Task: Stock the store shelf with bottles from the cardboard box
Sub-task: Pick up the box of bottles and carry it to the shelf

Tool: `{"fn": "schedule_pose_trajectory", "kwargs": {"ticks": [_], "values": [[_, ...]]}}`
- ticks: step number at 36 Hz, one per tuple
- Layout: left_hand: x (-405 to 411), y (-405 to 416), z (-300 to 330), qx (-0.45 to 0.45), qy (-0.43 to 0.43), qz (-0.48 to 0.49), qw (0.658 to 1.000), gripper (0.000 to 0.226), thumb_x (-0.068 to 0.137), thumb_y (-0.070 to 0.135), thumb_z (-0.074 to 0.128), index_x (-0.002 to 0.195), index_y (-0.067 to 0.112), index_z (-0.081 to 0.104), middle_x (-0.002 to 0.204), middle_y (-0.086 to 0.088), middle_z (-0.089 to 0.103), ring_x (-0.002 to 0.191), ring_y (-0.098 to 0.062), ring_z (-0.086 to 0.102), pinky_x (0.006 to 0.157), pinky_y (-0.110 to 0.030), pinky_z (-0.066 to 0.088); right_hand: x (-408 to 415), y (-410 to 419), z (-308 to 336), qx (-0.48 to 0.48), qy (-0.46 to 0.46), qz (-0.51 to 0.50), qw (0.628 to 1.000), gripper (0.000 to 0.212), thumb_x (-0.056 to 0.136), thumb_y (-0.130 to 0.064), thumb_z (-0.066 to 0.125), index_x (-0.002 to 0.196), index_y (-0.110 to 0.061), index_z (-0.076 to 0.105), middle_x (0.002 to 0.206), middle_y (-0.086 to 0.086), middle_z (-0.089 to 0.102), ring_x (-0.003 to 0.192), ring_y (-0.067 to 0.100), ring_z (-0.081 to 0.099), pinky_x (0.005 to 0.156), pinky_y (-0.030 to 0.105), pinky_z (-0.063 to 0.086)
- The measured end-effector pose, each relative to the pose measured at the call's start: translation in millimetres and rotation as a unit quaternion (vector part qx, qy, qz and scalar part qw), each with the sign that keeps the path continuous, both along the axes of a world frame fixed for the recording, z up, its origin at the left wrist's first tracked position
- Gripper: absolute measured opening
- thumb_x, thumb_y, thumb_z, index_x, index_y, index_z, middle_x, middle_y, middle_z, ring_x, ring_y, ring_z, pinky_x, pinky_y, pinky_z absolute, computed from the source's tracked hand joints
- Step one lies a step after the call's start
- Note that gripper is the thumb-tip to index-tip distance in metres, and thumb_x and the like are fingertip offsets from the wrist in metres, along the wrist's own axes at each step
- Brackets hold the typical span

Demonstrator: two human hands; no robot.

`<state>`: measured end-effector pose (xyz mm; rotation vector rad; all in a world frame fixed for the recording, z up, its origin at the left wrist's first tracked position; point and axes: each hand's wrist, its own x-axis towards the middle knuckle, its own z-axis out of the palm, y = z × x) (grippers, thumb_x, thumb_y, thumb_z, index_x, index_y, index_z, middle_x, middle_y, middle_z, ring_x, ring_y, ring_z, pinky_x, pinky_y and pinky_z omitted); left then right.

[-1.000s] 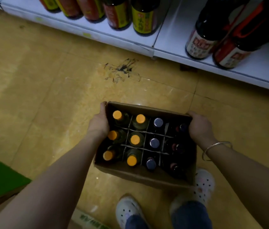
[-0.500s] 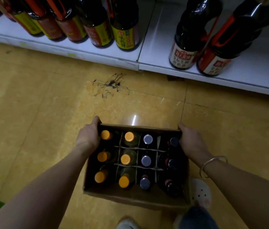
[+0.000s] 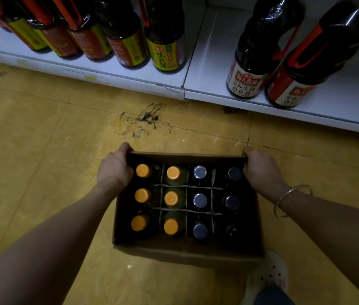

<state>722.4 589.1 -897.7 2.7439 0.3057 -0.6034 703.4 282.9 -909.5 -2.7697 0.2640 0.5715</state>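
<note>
Head view: left hand (image 3: 113, 170) and right hand (image 3: 262, 171), arms outstretched, fingers curled over opposite side walls of open brown cardboard box (image 3: 187, 252) above yellow floor (image 3: 42, 139); twelve divided cells, orange-capped bottles (image 3: 171, 198) left, dark-capped bottles (image 3: 200, 200) right.

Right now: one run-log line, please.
phase: carrying | left hand: grips brown cardboard box | right hand: grips box | white shelf: ahead
</note>
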Motion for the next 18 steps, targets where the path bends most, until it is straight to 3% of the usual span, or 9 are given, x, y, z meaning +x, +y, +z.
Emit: {"fn": "schedule_pose_trajectory", "kwargs": {"ticks": [8, 13, 18], "values": [[63.6, -10.8, -9.6, 0.02, -0.05, -0.018, 0.998, 0.037, 0.084, 0.002, 0.054, 0.119, 0.013, 0.05, 0.11, -0.022, 0.06, 0.106, -0.04, 0.054, 0.087, -0.043, 0.046, 55.5, -6.3, 0.8, -0.011, -0.034, -0.021, 0.999, 0.021, 0.086, -0.002, 0.05, 0.106, -0.004, 0.057, 0.107, 0.026, 0.06, 0.101, 0.043, 0.055, 0.075, 0.038, 0.044], [93.4, -16.9, -11.9, 0.032, -0.075, -0.015, 0.997, 0.034, 0.083, 0.003, 0.054, 0.116, 0.013, 0.053, 0.107, -0.023, 0.061, 0.101, -0.042, 0.057, 0.082, -0.043, 0.048, 87.4, -9.9, -1.7, -0.015, -0.042, -0.034, 0.998, 0.013, 0.086, 0.001, 0.049, 0.096, -0.006, 0.053, 0.108, 0.024, 0.058, 0.102, 0.042, 0.055, 0.07, 0.035, 0.036], [114.7, -20.3, -14.8, 0.036, -0.079, -0.024, 0.996, 0.036, 0.081, 0.003, 0.054, 0.116, 0.012, 0.052, 0.106, -0.025, 0.061, 0.103, -0.042, 0.056, 0.084, -0.042, 0.046, 108.8, -15.3, -11.3, -0.024, -0.066, -0.027, 0.997, 0.019, 0.086, 0.003, 0.045, 0.099, -0.006, 0.054, 0.106, 0.023, 0.058, 0.102, 0.041, 0.054, 0.069, 0.035, 0.037]]}}
